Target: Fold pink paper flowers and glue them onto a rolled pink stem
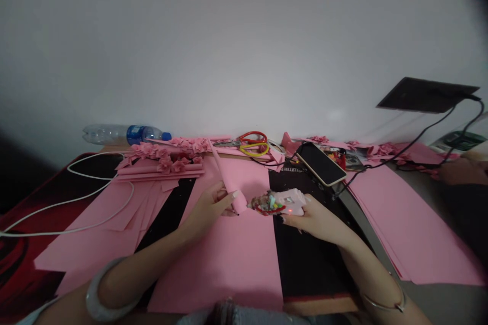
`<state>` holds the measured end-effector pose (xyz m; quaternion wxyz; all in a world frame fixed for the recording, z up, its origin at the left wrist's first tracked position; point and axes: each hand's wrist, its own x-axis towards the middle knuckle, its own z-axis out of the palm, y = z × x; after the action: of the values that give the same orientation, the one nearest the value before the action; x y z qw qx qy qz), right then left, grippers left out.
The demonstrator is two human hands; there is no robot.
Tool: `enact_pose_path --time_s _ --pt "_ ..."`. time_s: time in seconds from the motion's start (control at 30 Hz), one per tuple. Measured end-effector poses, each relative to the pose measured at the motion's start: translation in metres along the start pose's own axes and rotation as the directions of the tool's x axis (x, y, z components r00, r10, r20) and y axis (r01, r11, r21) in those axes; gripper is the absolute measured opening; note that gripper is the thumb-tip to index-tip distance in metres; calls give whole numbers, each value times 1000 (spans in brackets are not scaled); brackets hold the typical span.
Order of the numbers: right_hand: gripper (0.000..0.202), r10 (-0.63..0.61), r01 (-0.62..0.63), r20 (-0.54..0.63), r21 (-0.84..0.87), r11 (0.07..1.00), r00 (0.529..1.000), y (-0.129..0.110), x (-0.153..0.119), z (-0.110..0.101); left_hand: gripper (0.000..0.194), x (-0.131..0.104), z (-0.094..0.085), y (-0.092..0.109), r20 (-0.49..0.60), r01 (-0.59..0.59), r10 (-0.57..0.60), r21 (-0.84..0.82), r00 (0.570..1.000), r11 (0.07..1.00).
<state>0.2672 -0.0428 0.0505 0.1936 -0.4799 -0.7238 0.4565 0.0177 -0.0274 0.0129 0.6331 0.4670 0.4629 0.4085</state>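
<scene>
My left hand (219, 200) is closed round a rolled pink paper strip (238, 200), whose thin end points up and away toward the back. My right hand (305, 216) grips a small decorated device (290, 202) with a red light, covered in colourful ornaments. The device's tip points left at the paper roll; whether they touch is too small to tell. Beneath both hands lies a large pink sheet (224, 259) on a black mat (308, 264).
Pink paper flowers (168, 155) and paper tubes lie at the back left, near a plastic bottle (125, 134). Scissors (253, 143), a phone (321, 163) and cables are at the back. Pink sheets (412, 223) lie right, beside another person's arm.
</scene>
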Motion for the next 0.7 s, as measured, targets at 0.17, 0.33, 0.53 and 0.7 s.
enact_pose_path --time_s 0.17,0.33,0.53,0.7 --pt "16 -30 30 -7 14 999 1000 1 0 0 32 -1 0 -1 -8 -9 9 -3 1000 1000" --pt "17 -29 29 -5 -7 1000 1000 0 0 -1 32 0 0 -2 -9 -10 10 -8 1000 1000" --pt "12 4 -12 -71 -113 994 997 -3 -1 -6 35 1 0 -1 -20 -4 3 -13 1000 1000" --pt "17 18 -43 -120 -213 976 993 0 -7 -22 36 1 -1 0 -41 -8 7 -14 999 1000"
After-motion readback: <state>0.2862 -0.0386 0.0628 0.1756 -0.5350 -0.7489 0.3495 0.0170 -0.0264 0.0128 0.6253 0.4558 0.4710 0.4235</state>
